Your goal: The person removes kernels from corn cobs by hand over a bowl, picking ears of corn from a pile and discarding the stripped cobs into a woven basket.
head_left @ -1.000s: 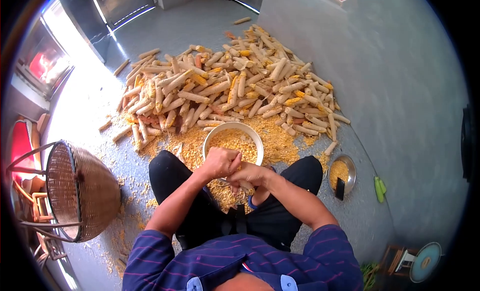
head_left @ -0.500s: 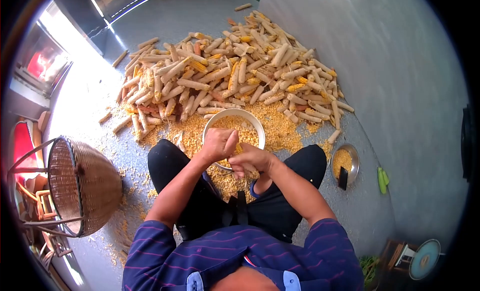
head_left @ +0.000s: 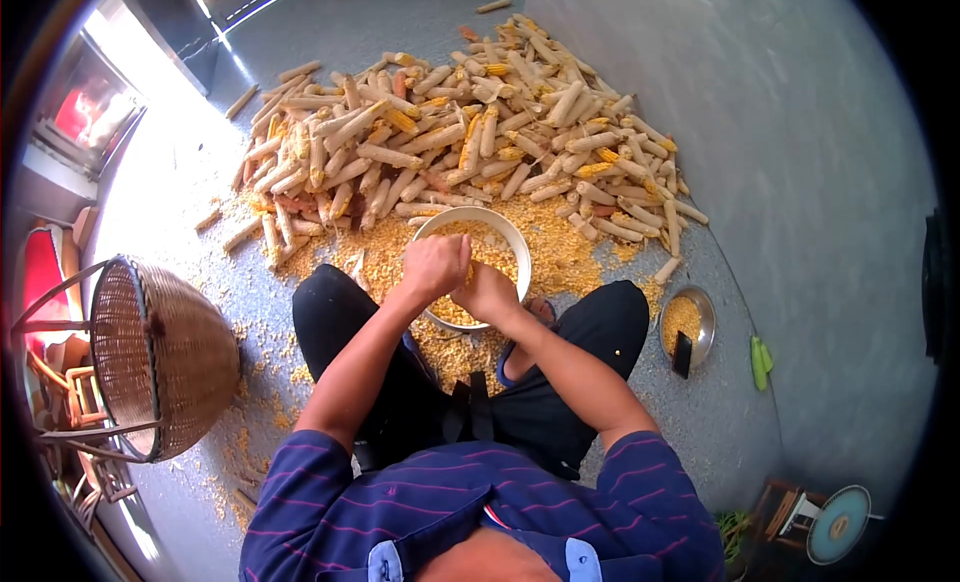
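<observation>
Head view, centre frame: the right hand [head_left: 487, 294] curls closed around a corn ear [head_left: 470, 273] — only a yellow sliver shows — over the white basin [head_left: 523, 262]. The left hand [head_left: 437, 265] bunches against it, its hold unclear. Shelling seems underway; the next move calls for firm thumb pressure.

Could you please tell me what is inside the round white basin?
Loose yellow corn kernels show inside the round white basin. The bare left hand and bare right hand cover part; what lies beneath them is hidden.
</observation>
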The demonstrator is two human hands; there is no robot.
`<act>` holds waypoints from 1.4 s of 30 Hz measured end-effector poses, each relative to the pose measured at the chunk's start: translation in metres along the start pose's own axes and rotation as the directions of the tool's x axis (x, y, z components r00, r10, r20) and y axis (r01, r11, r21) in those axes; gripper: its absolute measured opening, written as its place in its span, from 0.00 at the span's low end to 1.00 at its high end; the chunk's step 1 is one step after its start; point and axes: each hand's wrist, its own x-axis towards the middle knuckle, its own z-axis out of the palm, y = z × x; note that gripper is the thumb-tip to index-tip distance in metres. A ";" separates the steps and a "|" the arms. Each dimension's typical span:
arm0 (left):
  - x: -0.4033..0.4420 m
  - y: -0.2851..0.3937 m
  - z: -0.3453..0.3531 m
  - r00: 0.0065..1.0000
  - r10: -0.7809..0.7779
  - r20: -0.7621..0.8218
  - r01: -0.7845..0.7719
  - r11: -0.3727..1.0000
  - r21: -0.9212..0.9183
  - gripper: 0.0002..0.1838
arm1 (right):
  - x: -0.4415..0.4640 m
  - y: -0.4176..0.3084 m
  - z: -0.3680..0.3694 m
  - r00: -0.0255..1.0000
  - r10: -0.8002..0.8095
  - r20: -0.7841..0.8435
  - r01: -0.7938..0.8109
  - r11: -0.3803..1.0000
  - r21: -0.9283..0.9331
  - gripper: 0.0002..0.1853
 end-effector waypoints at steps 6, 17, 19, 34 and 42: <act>0.004 -0.013 0.013 0.995 -0.036 -0.096 0.012 0.973 -0.232 0.21 | 0.005 -0.004 -0.029 0.975 -0.029 0.221 -0.063 0.915 0.400 0.24; -0.004 0.002 -0.021 0.898 0.252 -0.361 -0.414 0.765 -0.494 0.16 | -0.016 -0.010 -0.046 0.895 -0.237 0.379 -0.297 0.317 0.901 0.25; -0.007 0.003 -0.020 0.941 0.129 -0.312 -0.280 0.812 -0.511 0.16 | -0.017 -0.019 -0.052 0.949 -0.180 0.257 -0.132 0.513 0.848 0.25; -0.014 0.011 -0.009 0.928 0.071 -0.366 -0.297 0.736 -0.609 0.24 | -0.010 -0.008 -0.016 1.000 -0.022 0.001 0.009 0.446 0.895 0.19; -0.032 0.030 0.023 0.905 -0.064 0.420 0.420 -0.019 -0.907 0.26 | 0.014 -0.004 -0.029 0.804 -0.129 -0.581 0.381 0.862 0.335 0.15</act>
